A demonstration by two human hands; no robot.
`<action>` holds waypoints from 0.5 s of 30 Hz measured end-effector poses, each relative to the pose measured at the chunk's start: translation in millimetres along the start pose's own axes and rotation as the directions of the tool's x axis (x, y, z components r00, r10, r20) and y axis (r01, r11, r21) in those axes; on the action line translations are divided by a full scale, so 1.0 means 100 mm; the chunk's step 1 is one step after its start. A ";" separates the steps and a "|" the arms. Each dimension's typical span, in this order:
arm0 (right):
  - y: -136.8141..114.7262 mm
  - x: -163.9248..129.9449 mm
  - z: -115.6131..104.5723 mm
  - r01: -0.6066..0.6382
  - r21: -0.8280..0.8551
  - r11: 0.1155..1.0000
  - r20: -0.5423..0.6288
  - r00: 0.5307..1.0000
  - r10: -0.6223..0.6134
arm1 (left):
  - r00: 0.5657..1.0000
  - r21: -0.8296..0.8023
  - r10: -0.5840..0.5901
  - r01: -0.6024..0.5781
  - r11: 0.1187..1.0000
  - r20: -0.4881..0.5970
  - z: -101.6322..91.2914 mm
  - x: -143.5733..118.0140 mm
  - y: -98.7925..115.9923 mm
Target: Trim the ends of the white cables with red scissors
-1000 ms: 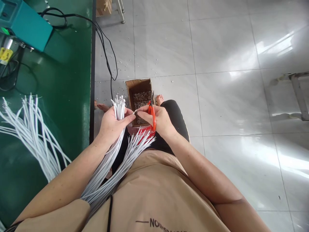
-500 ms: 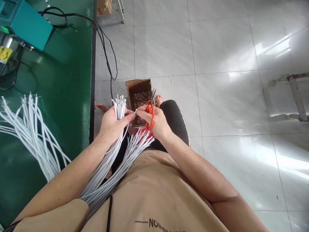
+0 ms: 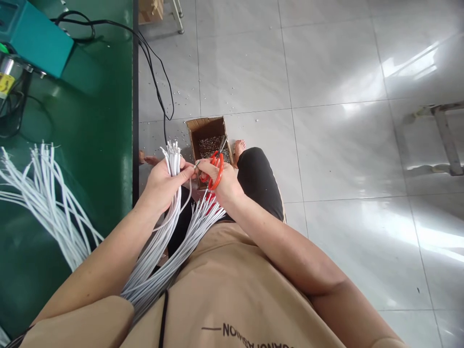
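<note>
My left hand (image 3: pixel 165 182) is closed around the upper part of a bundle of white cables (image 3: pixel 173 162), whose cut ends stick up above the fingers. One cable is bent away from the bundle, and its tip sits between the fingertips of both hands. In my right hand (image 3: pixel 226 183) hang red-handled scissors (image 3: pixel 216 170), looped on the fingers, blades pointing up and away. The thumb and forefinger of that hand pinch the single cable's tip. Another batch of white cables (image 3: pixel 197 227) lies across my lap, loose ends toward the right hand.
An open cardboard box (image 3: pixel 208 128) with small clippings stands on the floor between my feet. Left is a green table (image 3: pixel 105 96) with a teal device (image 3: pixel 39 41) and more white cables (image 3: pixel 54 203). Black cords (image 3: pixel 154 72) hang over its edge. Scraps litter the tiled floor.
Both hands have shifted slightly left with the bundle and scissors. The scissors' blades have tilted a little, and the single cable now bows out more beside the bundle.
</note>
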State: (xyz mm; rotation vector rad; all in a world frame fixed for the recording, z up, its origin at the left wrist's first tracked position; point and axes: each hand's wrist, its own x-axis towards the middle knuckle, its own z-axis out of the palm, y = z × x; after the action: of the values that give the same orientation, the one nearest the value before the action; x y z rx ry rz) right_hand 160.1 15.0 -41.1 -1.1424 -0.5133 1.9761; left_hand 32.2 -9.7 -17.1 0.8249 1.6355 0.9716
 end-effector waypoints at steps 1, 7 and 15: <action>-0.01 0.02 -0.02 -0.011 -0.011 1.000 0.005 1.000 0.011 | 0.997 -0.077 -0.040 0.045 0.996 0.061 -0.01 0.01 0.01; -0.14 -0.01 -0.14 0.060 -0.228 0.972 0.025 0.998 -0.055 | 0.988 -0.199 -0.116 0.134 0.971 0.099 -0.02 0.01 0.06; -0.21 -0.12 -0.02 0.129 -0.106 0.986 0.201 0.974 -0.106 | 0.987 -0.224 -0.097 0.125 0.967 0.130 -0.01 0.03 0.06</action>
State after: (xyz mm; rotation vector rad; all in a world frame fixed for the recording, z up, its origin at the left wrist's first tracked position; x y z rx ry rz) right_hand 173.9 18.5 -21.8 -0.9692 -0.7919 1.9858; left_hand 30.7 -5.2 -13.1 0.6143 1.4202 0.9930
